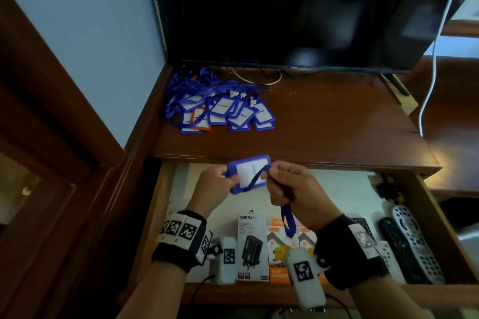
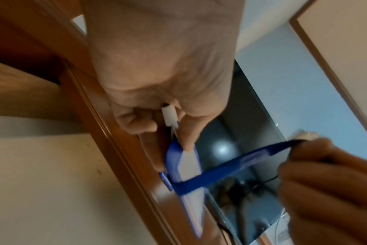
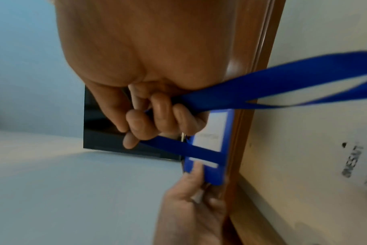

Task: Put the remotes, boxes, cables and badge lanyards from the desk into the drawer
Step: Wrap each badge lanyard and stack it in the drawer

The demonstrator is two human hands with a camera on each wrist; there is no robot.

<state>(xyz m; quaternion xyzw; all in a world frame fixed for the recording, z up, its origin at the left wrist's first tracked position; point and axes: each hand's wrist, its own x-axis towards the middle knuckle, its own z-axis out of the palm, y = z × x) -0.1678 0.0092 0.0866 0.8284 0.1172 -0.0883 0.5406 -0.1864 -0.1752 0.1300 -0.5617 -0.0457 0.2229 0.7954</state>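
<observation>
Drawer point(image 1: 166, 204) pulled open, lower frame; boxes point(image 1: 252, 248) and remotes point(image 1: 409, 246) line its front edge, bare floor behind. Lanyard pile point(image 1: 220, 109) on desk point(image 1: 337, 122), centre left. Left hand point(image 1: 212, 189) pinches badge holder point(image 1: 250, 172) above the drawer's back edge; right hand point(image 1: 293, 186) clenches its strap point(image 1: 287, 223).

badge holder point(image 1: 250, 173) blue, white insert | strap point(image 1: 287, 223) blue | desk point(image 1: 324, 122) brown

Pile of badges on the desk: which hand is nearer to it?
Left. The left hand is just below the pile of badges; the right hand is farther right.
</observation>
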